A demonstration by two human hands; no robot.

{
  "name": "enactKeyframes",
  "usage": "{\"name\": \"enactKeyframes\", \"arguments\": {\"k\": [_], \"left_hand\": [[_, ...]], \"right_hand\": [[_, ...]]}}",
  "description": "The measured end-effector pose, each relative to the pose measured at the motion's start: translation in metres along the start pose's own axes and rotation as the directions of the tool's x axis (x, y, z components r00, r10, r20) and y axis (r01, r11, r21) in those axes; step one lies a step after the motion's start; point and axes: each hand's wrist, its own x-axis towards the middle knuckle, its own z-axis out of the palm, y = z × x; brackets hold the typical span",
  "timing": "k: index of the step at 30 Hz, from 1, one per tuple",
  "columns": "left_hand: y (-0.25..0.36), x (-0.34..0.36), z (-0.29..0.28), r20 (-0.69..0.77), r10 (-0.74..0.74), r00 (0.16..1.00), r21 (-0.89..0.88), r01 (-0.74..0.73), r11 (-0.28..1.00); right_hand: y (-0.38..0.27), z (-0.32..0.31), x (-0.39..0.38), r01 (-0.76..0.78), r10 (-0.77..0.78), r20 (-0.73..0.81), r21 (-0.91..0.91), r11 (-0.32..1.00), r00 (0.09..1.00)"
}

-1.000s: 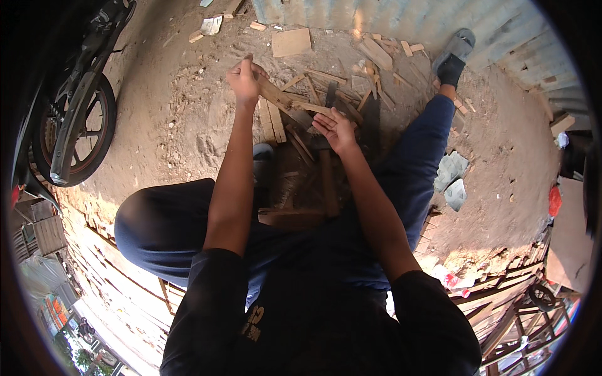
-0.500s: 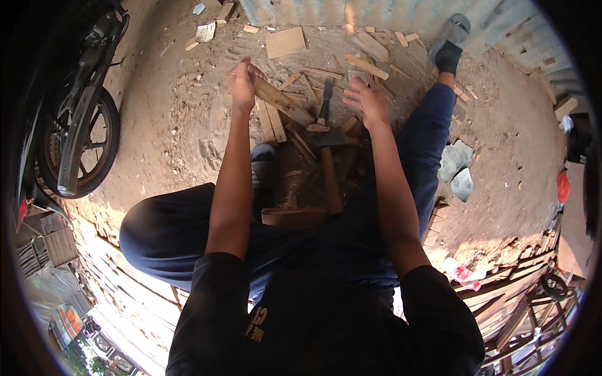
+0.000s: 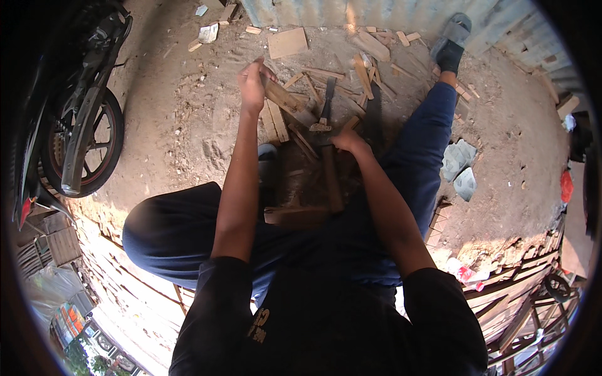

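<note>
While the left hand (image 3: 253, 86) holds wood (image 3: 290, 103), gold lettering (image 3: 261, 318) marks the shirt (image 3: 338, 319).

Brown dirt floor (image 3: 188, 141), pale corrugated metal wall (image 3: 401, 12), brightly lit slatted wood (image 3: 119, 266) at lower left

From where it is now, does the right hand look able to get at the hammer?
Likely yes: the right hand is by the head of the hammer, nothing visible lies across its handle, and the wood in the left hand is off to the left. Whether fingers touch the head is unclear.
</note>
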Motion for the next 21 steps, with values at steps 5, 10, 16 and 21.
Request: {"name": "enactKeyframes", "arguments": {"k": [5,10,16,21], "left_hand": [[0.001,0.001,-0.007,0.012,-0.027,1.0,0.009,0.027,1.0],[0.007,-0.001,-0.002,0.054,-0.045,0.998,0.05,0.042,0.998],[0.01,0.001,-0.004,0.102,-0.111,0.989,0.026,0.108,0.994],[0.014,0.008,-0.004,0.158,-0.175,0.972,0.03,0.172,0.985]], "right_hand": [[-0.007,0.018,-0.019,0.047,-0.038,0.05,-0.189,0.981,0.998],[-0.004,0.019,-0.009,-0.012,0.044,0.184,-0.172,0.985,0.982],[-0.012,0.016,-0.031,0.08,-0.059,0.229,-0.082,0.993,0.972],[-0.002,0.014,-0.023,-0.006,0.002,-0.08,-0.051,0.999,0.997]]}}
